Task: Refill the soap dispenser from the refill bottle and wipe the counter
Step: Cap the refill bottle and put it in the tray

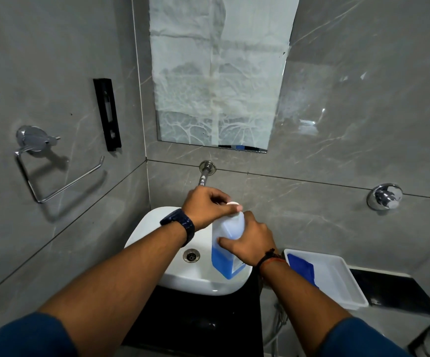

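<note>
Over the sink (pixel 154 222) the nearly upright bottle (pixel 223 256) is gripped by the right hand (pixel 252 240), its cap (pixel 233 203) pinched by the left hand (pixel 203 206).

A clear bottle (pixel 225 258), blue liquid filling its lower part, stands at the right side of the white sink (pixel 142 228). The right hand (pixel 251 240) grips the bottle's body, thumb across its near face. The left hand (pixel 205 207) pinches the white cap (pixel 233 203) at the bottle's top. To the right sits a white tray (pixel 342 279) holding a blue cloth (pixel 301 267). A metal tap (pixel 203 176) juts from the far wall.
</note>
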Demonstrator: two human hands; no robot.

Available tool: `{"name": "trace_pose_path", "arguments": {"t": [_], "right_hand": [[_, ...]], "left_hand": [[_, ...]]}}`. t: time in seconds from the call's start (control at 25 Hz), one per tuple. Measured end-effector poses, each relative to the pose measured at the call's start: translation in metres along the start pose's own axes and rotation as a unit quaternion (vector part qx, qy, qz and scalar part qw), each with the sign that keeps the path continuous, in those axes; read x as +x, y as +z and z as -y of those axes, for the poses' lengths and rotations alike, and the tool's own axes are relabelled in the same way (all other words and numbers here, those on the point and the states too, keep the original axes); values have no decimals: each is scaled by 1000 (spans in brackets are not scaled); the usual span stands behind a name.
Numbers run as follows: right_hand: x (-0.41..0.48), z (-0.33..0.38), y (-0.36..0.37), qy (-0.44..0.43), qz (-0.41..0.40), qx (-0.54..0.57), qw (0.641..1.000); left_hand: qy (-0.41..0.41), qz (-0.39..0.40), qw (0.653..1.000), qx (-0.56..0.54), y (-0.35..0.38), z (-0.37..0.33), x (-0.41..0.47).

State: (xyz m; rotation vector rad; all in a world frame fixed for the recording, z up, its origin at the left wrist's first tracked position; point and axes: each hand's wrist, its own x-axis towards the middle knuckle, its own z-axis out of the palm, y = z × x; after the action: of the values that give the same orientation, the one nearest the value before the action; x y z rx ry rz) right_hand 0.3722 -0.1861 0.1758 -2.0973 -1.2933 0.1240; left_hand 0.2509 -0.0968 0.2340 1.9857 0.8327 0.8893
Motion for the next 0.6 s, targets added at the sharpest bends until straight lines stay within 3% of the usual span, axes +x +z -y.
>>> {"name": "trace_pose_path", "arguments": {"t": [0.12, 0.24, 0.44, 0.6], "right_hand": [[-1, 5, 2, 0, -3, 18, 1000], [-3, 3, 0, -2, 1, 0, 1000], [-5, 1, -1, -11, 1, -19, 1000], [-5, 8, -2, 5, 3, -2, 1000]], "left_hand": [[27, 42, 996, 75, 6, -9, 4], [22, 126, 990, 58, -1, -11, 6], [3, 29, 983, 181, 0, -11, 0], [44, 64, 970, 231, 1, -15, 3]]}}
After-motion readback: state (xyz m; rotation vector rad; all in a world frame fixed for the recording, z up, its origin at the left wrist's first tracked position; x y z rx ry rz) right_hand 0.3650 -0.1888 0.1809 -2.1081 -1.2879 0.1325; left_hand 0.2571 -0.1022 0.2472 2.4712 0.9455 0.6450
